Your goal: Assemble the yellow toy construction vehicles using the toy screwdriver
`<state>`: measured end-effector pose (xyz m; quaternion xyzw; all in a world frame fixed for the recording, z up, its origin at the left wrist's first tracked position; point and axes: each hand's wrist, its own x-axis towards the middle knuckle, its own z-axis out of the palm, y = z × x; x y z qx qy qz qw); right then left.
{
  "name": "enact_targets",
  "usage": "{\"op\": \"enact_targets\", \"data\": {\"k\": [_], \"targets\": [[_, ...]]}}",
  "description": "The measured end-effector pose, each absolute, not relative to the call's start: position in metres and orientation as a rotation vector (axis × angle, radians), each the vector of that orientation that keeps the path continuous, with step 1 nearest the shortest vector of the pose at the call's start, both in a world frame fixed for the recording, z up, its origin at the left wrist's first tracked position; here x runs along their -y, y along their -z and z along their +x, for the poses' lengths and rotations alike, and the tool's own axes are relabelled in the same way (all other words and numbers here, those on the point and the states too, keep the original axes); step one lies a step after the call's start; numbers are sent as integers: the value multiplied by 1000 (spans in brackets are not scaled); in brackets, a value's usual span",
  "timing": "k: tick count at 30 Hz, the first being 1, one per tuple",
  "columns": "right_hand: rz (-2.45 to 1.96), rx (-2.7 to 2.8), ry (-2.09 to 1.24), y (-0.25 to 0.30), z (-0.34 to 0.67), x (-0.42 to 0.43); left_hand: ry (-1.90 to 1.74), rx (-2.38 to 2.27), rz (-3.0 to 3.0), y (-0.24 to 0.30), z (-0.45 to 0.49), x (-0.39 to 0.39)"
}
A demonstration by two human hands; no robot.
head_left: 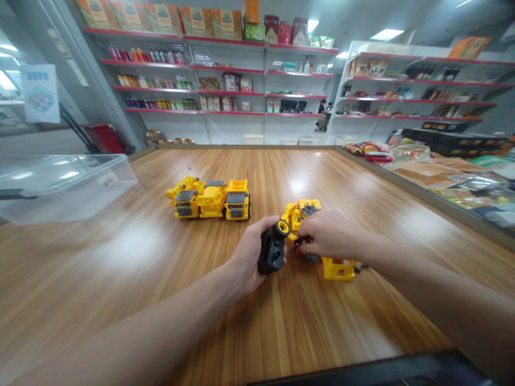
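Observation:
My left hand (249, 252) is wrapped around a black toy truck chassis (272, 256), held tilted above the table. A wheel with a yellow hub (282, 228) sits at the chassis's upper end. Just to the right, my right hand (328, 234) reaches down with its fingers closed by a small dark piece (301, 242); whether that is a wheel I cannot tell. Yellow toy parts (293, 215) and a grey-topped yellow piece (310, 207) lie beyond the fingers. A yellow toy truck body part (338, 269) rests under my right wrist, with dark bits partly hidden beside it.
Three yellow toy construction trucks (212, 200) stand in a row on the wooden table (193, 321). A clear plastic bin (68, 187) is at the left edge. Packaged goods (426, 171) lie beyond the right rim. Stocked shelves (227, 68) and a distant person (322, 115) are behind.

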<state>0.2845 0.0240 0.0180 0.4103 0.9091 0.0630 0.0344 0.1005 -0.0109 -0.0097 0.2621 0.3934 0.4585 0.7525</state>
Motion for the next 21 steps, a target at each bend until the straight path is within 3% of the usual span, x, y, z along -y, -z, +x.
{"op": "enact_targets", "data": {"k": [11, 16, 21], "targets": [[1206, -3129, 12, -20, 284, -25, -994, -876, 587, 12, 100, 8], [1405, -3459, 689, -27, 283, -19, -939, -821, 586, 10, 100, 11], [1243, -3357, 1297, -25, 275, -13, -870, -728, 553, 8, 100, 15]]}}
